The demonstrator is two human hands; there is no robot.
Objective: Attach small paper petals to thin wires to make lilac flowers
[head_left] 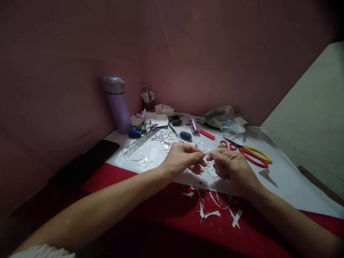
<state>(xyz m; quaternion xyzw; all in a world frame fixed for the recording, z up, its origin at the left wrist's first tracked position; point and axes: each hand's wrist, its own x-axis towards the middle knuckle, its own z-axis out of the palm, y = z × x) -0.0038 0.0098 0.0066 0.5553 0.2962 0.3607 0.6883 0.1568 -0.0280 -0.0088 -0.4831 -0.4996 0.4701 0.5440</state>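
My left hand (185, 157) and my right hand (232, 166) meet over the white paper, fingertips almost touching. Both are closed in a pinch on a thin silvery wire (202, 144), which slants up from my right fingers toward the purple thread spool (194, 126). What sits exactly between the fingertips is too small to make out. Just beyond my right hand lie red-and-yellow-handled scissors (254, 156) and a smaller red-handled pair (228, 145). Paper scraps (212, 170) are strewn beneath both hands.
At left stand a purple bottle (118, 107) and a dark flat device (86, 161). Wire stems (141, 141), purple wrapped flowers (158, 136), a blue spool (134, 133), a dark spool (185, 135) and green-handled pliers (213, 127) lie behind. Cuttings (213, 214) litter the red cloth (161, 215).
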